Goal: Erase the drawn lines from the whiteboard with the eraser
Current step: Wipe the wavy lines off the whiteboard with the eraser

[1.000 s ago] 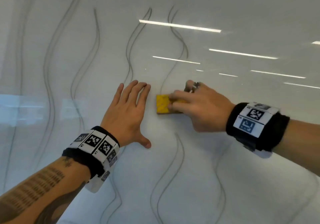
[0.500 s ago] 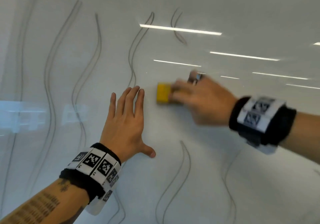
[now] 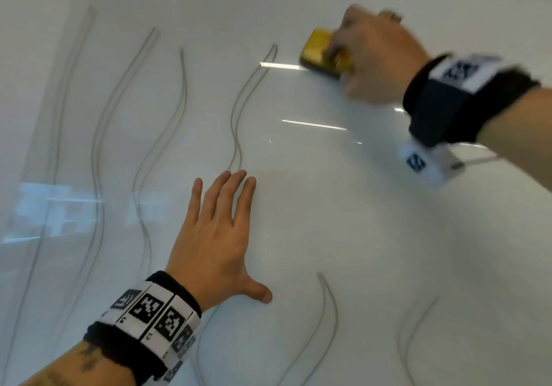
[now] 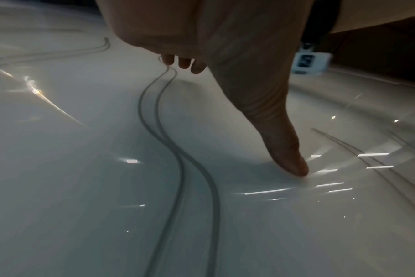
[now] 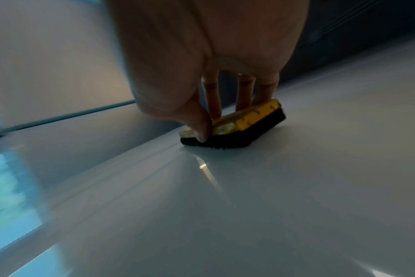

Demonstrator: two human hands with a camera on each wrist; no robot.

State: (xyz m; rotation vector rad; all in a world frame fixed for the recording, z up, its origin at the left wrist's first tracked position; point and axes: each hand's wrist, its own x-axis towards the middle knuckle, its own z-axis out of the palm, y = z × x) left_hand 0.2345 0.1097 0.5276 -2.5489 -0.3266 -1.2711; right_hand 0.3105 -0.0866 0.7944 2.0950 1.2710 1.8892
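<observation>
The whiteboard (image 3: 313, 206) fills the head view, marked with several wavy grey double lines (image 3: 239, 108). My right hand (image 3: 373, 54) grips a yellow eraser (image 3: 319, 51) with a black felt base at the upper right, blurred by motion. In the right wrist view the thumb and fingers pinch the eraser (image 5: 249, 121), felt pressed on the board. My left hand (image 3: 218, 236) lies flat on the board at centre, fingers straight, thumb spread. In the left wrist view a double line (image 4: 178, 150) runs under that hand (image 4: 249, 75). The strip between eraser and left hand is wiped.
Wavy lines remain at the left (image 3: 98, 146) and along the bottom (image 3: 325, 320), with a faint one at lower right (image 3: 412, 332). Ceiling lights reflect as bright streaks (image 3: 313, 124) on the glossy board. A window reflection (image 3: 59, 212) shows at the left.
My right hand swept the eraser upward and to the right, wiping away the upper part of the line right of centre. The left hand stayed flat in place.
</observation>
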